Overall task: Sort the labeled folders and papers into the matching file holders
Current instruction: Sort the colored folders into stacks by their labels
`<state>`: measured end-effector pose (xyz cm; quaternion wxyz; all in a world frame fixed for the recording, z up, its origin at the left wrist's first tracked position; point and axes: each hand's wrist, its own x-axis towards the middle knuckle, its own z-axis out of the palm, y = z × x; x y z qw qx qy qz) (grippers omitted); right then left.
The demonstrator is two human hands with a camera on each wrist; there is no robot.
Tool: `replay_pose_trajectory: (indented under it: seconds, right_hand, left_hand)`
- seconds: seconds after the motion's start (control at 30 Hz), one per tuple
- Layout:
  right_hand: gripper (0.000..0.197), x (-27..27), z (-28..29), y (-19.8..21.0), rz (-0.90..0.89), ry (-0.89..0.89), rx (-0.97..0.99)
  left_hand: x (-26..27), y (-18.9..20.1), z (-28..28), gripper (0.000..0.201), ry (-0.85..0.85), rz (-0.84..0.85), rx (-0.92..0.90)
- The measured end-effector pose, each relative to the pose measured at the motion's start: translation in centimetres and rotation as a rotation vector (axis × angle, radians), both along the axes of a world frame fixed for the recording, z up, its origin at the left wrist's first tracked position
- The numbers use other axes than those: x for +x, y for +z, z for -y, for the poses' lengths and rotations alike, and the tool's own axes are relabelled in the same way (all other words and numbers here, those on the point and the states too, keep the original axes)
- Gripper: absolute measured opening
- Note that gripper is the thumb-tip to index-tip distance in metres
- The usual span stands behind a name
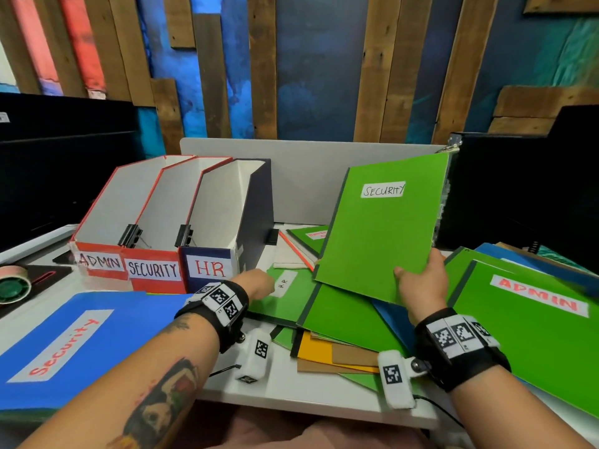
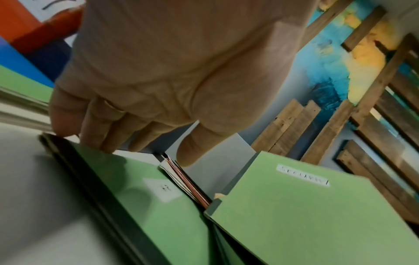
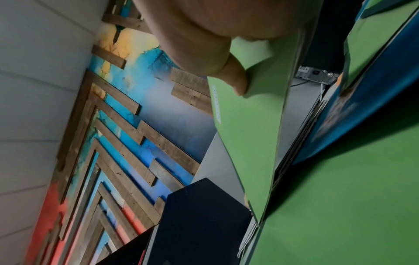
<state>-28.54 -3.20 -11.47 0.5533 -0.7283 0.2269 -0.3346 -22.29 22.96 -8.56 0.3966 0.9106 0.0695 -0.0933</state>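
White desk (image 1: 291, 393), plank wall (image 1: 262, 66) behind; R hand (image 1: 421, 283) grips SECURITY folder (image 1: 382, 228), L hand (image 1: 256, 283) flat.

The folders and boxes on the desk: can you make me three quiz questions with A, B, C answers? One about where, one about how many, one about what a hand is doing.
1. Where does the red SECURITY cardboard file holder stand?
A. between ADMIN and HR
B. far right
C. behind the monitor

2. How many labeled file holders stand in the row?
A. two
B. three
C. five

3. What is the right hand doing?
A. resting flat on the desk
B. holding the green SECURITY folder raised
C. pulling tape

Answers: 1 A, its label sits between the other two. 2 B, three labels show. 3 B, the thumb pinches its lower edge.
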Motion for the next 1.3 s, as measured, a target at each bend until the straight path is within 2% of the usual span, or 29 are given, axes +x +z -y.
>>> replay_pose_trajectory:
  seconds: [0.03,0.07,0.13,0.23,0.3,0.4,0.53,0.7,0.73,0.8,0.83,0.87,0.93,0.97,1.0,1.07,1.13,1.17,1.23,1.3]
  right_hand:
    - [0.062,-0.1,0.0,0.0,0.001,-0.001,-0.012]
    - [0.057,-0.1,0.1,0.0,0.006,-0.009,-0.025]
    - [0.048,-0.4,-0.2,0.2,0.036,-0.019,-0.052]
    - [0.044,-0.6,-0.7,0.4,0.096,-0.016,-0.075]
    - [0.042,-0.5,-1.0,0.4,0.149,-0.014,-0.063]
    - [0.047,-0.2,-1.2,0.4,0.193,-0.023,-0.043]
    - [0.05,0.3,-0.6,0.3,0.267,-0.092,-0.082]
    - [0.044,0.3,-0.7,0.2,0.291,-0.094,-0.096]
    - [0.041,0.2,-0.8,0.2,0.297,-0.094,-0.102]
    - [0.037,-0.1,-1.1,0.2,0.312,-0.096,-0.103]
    - [0.038,-0.2,-1.3,0.2,0.317,-0.096,-0.089]
    - [0.038,-0.1,-1.2,0.2,0.321,-0.105,-0.076]
    - [0.04,0.2,-1.0,0.1,0.341,-0.124,-0.044]
    - [0.04,0.3,-0.9,0.1,0.344,-0.135,-0.037]
    - [0.039,0.4,-0.7,0.1,0.342,-0.148,-0.038]
    - [0.039,0.5,-0.5,0.2,0.345,-0.16,-0.039]
    - [0.039,0.5,-0.4,0.2,0.356,-0.162,-0.027]
    - [0.039,0.5,-0.5,0.2,0.357,-0.161,-0.021]
    - [0.039,0.6,-0.6,0.2,0.364,-0.16,0.0]
    - [0.038,0.7,-0.5,0.1,0.368,-0.167,0.009]
  left_hand:
    - [-0.1,-0.2,-0.3,0.043,-0.054,0.012,0.042]
    - [0.1,-0.3,-0.5,0.044,-0.046,0.003,0.004]
    - [1.1,-0.6,-1.0,0.047,0.057,-0.031,-0.099]
    - [1.8,-0.1,-1.5,0.037,0.056,0.024,-0.109]
    - [1.8,1.1,-1.3,0.027,0.049,0.068,-0.191]
    - [1.5,2.9,-0.7,0.004,0.049,0.197,-0.384]
    - [1.1,4.4,-0.9,0.019,0.133,0.45,-0.499]
    - [-0.4,7.2,-1.1,0.016,0.225,0.783,-0.719]
    - [-0.6,7.5,-0.9,0.012,0.199,0.783,-0.779]
    - [-0.8,7.3,-0.2,0.003,0.135,0.679,-0.848]
    - [-0.7,6.8,0.0,0.012,0.125,0.595,-0.82]
    - [-0.5,6.0,0.1,0.032,0.104,0.52,-0.76]
    - [-0.3,4.4,0.1,0.093,0.029,0.419,-0.596]
    - [-0.5,4.0,0.1,0.114,-0.026,0.364,-0.512]
    - [-0.9,3.9,0.0,0.127,-0.076,0.31,-0.417]
    - [-1.2,4.0,-0.2,0.137,-0.162,0.182,-0.218]
    - [-1.8,5.0,0.0,0.131,-0.227,0.096,-0.114]
    - [-1.6,5.4,-0.1,0.122,-0.228,0.112,-0.117]
    - [-0.6,6.6,-0.3,0.089,-0.163,0.265,-0.215]
    - [0.2,7.8,-0.5,0.059,-0.096,0.519,-0.27]
